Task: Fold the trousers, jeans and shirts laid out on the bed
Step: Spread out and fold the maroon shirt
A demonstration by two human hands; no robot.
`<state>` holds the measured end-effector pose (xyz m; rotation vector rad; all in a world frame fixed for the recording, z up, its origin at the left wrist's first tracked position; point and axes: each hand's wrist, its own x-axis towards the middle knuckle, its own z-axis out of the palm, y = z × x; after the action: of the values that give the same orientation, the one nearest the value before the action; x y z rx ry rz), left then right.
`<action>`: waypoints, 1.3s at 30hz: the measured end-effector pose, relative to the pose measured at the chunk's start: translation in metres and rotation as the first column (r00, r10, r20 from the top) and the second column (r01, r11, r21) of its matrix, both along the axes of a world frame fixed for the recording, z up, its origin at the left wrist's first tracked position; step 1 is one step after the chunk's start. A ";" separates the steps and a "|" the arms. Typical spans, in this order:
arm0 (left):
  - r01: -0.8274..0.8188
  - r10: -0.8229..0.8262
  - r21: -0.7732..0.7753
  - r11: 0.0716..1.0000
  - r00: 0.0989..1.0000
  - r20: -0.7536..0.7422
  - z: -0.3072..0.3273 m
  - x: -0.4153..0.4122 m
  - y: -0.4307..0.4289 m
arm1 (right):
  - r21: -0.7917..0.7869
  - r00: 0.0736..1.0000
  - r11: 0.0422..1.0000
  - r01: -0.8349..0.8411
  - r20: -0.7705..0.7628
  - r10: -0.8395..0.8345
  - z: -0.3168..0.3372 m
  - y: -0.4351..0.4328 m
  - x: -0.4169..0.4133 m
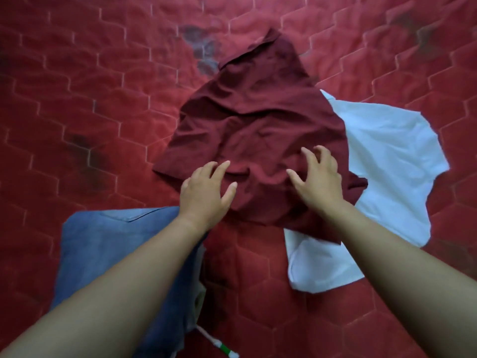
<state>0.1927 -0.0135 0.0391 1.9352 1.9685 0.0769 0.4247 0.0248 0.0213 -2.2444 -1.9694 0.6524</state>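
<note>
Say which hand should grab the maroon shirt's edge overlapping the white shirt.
Probably right: right hand is over the crumpled maroon shirt beside the white shirt; left hand nearer the blue denim jeans.

This looks like a bedroom in a home. A red quilted bedspread with stitched hexagon pattern (pixel 103 99) fills the whole view, as on a bed. Everyday clothes lie on it: a crumpled maroon cotton shirt (pixel 258 120), a white shirt (pixel 387 156) right of it, and folded blue denim jeans (pixel 108 249) at its lower left.

Two shirts (pixel 253 120), perhaps one jeans (pixel 108 244), two hands (pixel 204 195)
</note>
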 end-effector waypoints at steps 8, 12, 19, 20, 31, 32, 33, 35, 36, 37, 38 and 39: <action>-0.085 0.085 -0.024 0.996 0.996 -0.027 -0.045 0.045 0.080 | 0.082 0.990 0.988 -0.133 -0.030 0.136 -0.047 0.020 0.039; -0.139 0.139 -0.009 0.990 0.990 -0.017 -0.043 0.039 0.108 | 0.041 0.969 0.973 -0.226 -0.089 0.229 -0.032 0.001 0.061; -0.172 0.172 -0.006 0.985 0.984 -0.038 -0.047 0.030 0.145 | 0.135 0.941 0.978 -0.159 -0.280 0.191 -0.016 0.035 0.050; -0.193 0.193 0.002 0.981 0.980 -0.050 -0.049 0.026 0.151 | 0.140 0.952 0.985 -0.105 -0.273 0.141 -0.020 0.047 0.037; -0.273 0.281 -0.086 0.958 0.954 0.100 -0.068 -0.001 0.169 | -0.021 0.983 0.985 -0.173 0.062 0.174 -0.080 0.014 0.043; -0.268 0.280 -0.102 0.958 0.951 0.129 -0.068 0.004 0.168 | -0.029 0.982 0.984 -0.178 0.062 0.179 -0.079 0.009 0.050; -0.255 0.272 -0.124 0.959 0.952 0.139 -0.068 0.009 0.165 | -0.034 0.981 0.982 -0.184 0.053 0.185 -0.077 0.004 0.057; -0.220 0.237 -0.149 0.964 0.965 0.108 -0.071 0.018 0.157 | -0.037 0.980 0.980 -0.198 0.009 0.198 -0.072 -0.002 0.071; -0.216 0.229 -0.142 0.966 0.970 0.081 -0.072 0.020 0.154 | -0.033 0.979 0.979 -0.201 -0.028 0.200 -0.069 -0.003 0.076; -0.226 0.235 -0.126 0.966 0.970 0.058 -0.073 0.022 0.151 | -0.025 0.979 0.980 -0.195 -0.067 0.193 -0.066 -0.003 0.081; -0.247 0.253 -0.114 0.962 0.966 0.049 -0.073 0.023 0.149 | -0.015 0.979 0.984 -0.179 -0.103 0.176 -0.063 -0.003 0.084; -0.270 0.278 -0.115 0.956 0.959 0.052 -0.074 0.023 0.148 | -0.004 0.979 0.988 -0.156 -0.134 0.154 -0.061 -0.002 0.087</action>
<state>0.2158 0.1346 -0.0349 1.5627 2.1370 0.1066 0.5118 0.0227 -0.0394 -2.0105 -2.0934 0.8128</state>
